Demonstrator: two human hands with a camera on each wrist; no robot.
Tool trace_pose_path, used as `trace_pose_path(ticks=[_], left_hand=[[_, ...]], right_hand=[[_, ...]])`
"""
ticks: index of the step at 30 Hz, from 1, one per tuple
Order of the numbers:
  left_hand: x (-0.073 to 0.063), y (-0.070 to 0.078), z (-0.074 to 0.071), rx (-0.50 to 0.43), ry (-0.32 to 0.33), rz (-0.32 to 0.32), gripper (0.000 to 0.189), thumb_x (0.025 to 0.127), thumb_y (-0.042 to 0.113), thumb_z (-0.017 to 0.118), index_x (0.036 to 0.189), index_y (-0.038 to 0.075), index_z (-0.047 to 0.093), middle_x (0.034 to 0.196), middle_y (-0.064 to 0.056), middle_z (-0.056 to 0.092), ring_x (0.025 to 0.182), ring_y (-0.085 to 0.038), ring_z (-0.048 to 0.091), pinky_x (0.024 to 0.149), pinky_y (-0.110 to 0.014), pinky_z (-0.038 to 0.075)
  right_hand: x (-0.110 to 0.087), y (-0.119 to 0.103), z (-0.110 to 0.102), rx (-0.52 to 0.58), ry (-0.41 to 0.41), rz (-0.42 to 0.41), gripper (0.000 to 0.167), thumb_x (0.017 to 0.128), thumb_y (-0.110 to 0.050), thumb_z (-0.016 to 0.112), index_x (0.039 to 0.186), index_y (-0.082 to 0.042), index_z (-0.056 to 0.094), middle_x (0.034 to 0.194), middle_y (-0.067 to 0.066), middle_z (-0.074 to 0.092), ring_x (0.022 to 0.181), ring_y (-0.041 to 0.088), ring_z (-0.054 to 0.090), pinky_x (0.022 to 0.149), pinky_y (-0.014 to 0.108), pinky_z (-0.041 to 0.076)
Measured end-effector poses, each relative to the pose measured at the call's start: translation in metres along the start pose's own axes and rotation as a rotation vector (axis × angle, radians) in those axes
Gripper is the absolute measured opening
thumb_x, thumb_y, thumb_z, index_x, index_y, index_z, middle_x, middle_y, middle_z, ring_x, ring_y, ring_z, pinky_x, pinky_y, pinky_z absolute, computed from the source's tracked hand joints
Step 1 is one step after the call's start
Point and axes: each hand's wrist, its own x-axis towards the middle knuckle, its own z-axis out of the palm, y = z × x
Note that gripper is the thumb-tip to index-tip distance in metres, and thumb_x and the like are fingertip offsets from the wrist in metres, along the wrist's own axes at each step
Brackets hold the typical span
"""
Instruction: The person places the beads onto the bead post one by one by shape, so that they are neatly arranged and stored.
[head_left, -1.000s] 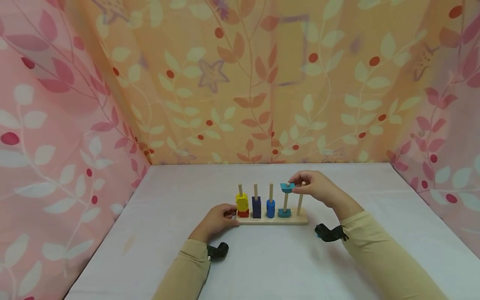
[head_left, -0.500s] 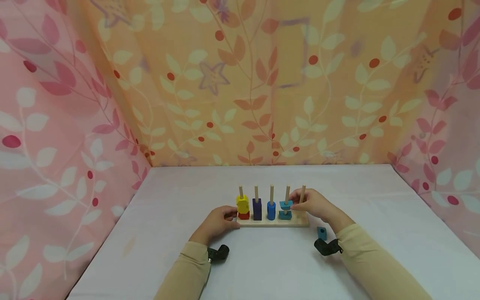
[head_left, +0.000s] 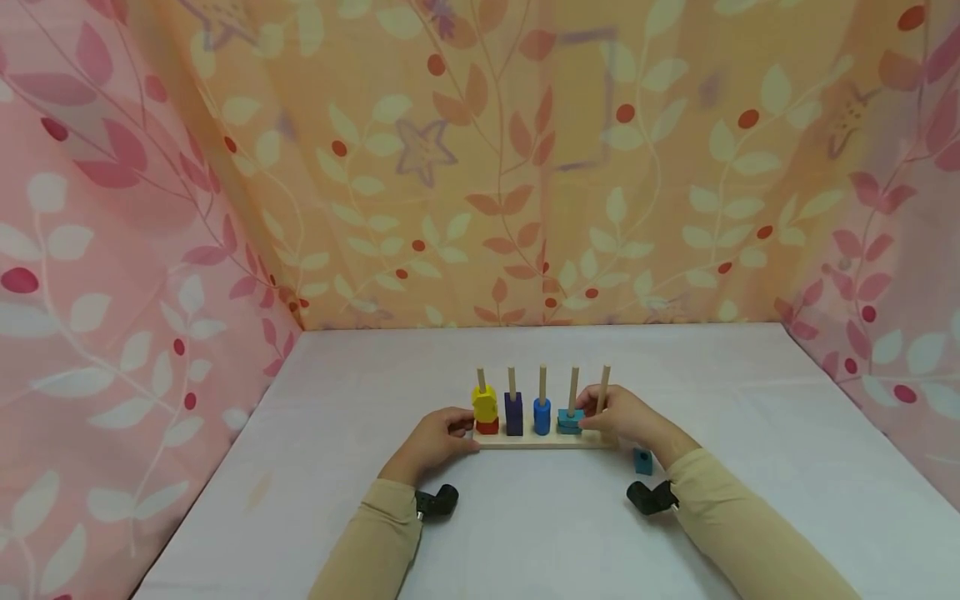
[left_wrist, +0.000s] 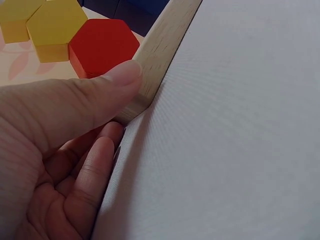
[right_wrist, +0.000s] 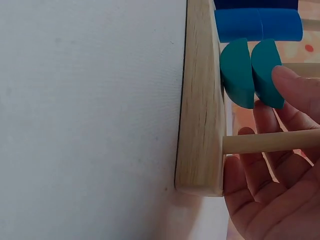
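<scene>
My left hand (head_left: 429,440) grips the left end of a wooden peg board (head_left: 540,445), its thumb over the corner in the left wrist view. On the fourth peg, my right hand (head_left: 628,419) pinches a teal half-round block (right_wrist: 267,72). Directly below it on that peg sits a matching lower half-round block (right_wrist: 237,72), a narrow gap between them. The bare fifth peg (right_wrist: 272,142) passes in front of my right fingers. Yellow blocks (head_left: 485,404) stand over a red hexagon (left_wrist: 104,46) on the first peg. Purple blocks (head_left: 513,414) and blue cylinders (head_left: 542,417) fill the middle pegs.
A loose teal block (head_left: 642,461) with a hole lies on the white tabletop (head_left: 540,525), just right of the board and near my right wrist. A black wrist camera (head_left: 651,497) juts from each sleeve. Patterned curtains (head_left: 480,167) enclose the back and sides.
My right hand has brought the teal half-round block down the fourth peg, from near its top to just over the lower one. My left hand stays at the board's end.
</scene>
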Motion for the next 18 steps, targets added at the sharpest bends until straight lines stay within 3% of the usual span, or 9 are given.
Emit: trace_pose_path(ticks=[7,13,18], left_hand=[[0.001,-0.001,0.002,0.023,0.01,-0.019,0.052,0.073,0.03,0.077,0.121,0.017,0.06,0.114,0.002,0.059,0.102,-0.012,0.056,0.091,-0.034,0.046],[0.003,-0.007,0.001,0.041,0.013,0.002,0.054,0.072,0.032,0.077,0.121,0.016,0.059,0.119,0.0,0.058,0.106,-0.013,0.056,0.092,-0.032,0.046],[0.004,-0.006,0.002,0.022,0.006,0.008,0.055,0.072,0.032,0.077,0.121,0.015,0.059,0.12,0.0,0.058,0.108,-0.014,0.055,0.092,-0.032,0.046]], right_hand=[[-0.009,0.001,-0.012,-0.069,0.005,0.016,0.023,0.079,-0.014,0.071,0.1,-0.009,0.063,0.09,0.003,0.061,0.087,0.02,0.053,0.077,0.035,0.044],[-0.03,0.006,-0.031,-0.13,-0.009,0.018,0.018,0.084,-0.015,0.065,0.099,-0.007,0.062,0.092,0.004,0.059,0.085,0.02,0.052,0.072,0.03,0.045],[-0.046,0.018,-0.04,-0.147,-0.028,0.092,0.017,0.084,-0.019,0.065,0.095,-0.007,0.062,0.086,0.004,0.056,0.078,0.019,0.048,0.064,0.03,0.044]])
